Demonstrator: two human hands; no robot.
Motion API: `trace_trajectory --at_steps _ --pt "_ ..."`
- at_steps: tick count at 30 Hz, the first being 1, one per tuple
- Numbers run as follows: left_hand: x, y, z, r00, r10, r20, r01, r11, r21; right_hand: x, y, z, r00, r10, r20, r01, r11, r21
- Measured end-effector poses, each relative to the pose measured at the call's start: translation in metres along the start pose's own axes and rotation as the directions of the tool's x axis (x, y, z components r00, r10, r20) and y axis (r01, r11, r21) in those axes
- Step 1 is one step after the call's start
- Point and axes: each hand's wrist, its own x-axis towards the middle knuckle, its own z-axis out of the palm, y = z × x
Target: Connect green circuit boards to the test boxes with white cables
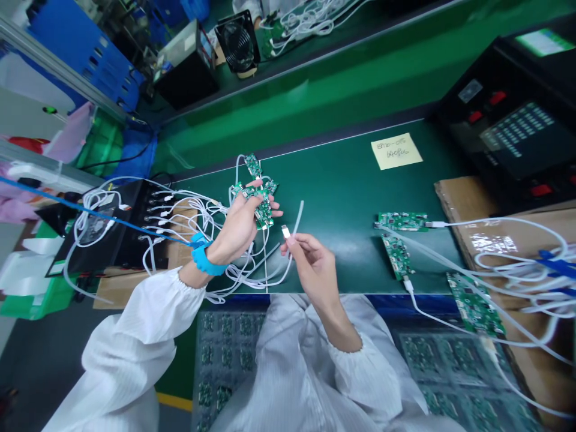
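Note:
My left hand [243,219], with a blue wrist strap [207,257] behind it, grips a green circuit board [264,211] near the table's middle. More small boards [253,165] with white cables lie just beyond its fingers. To the right, my right hand [311,258] pinches a white USB cable plug [286,232] between thumb and fingers, its metal end pointing up and apart from the board. A loose white cable end [300,210] sticks up beside that plug. Below my left hand, white cables [245,276] lie tangled on the green tabletop [333,186].
At the left, a black box [121,222] has several cables plugged in. At right, circuit boards [402,222] with cables lie near a cardboard box [468,222] under a black device [517,114]. A yellow note [396,151] lies farther back. Trays of boards [225,360] sit below the table edge.

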Motion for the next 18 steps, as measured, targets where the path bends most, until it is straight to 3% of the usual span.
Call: trace_trajectory --at_steps 10,18 --pt "0.000 -0.011 0.005 0.968 0.146 0.204 -0.168 0.981 0.094 -0.003 -0.003 0.008 1.000 0.015 0.002 -0.015 0.999 0.045" --pt "-0.007 -0.010 0.008 0.930 0.259 0.259 -0.297 0.947 0.120 -0.004 -0.004 0.005 0.999 0.034 0.026 -0.036 0.995 0.098"
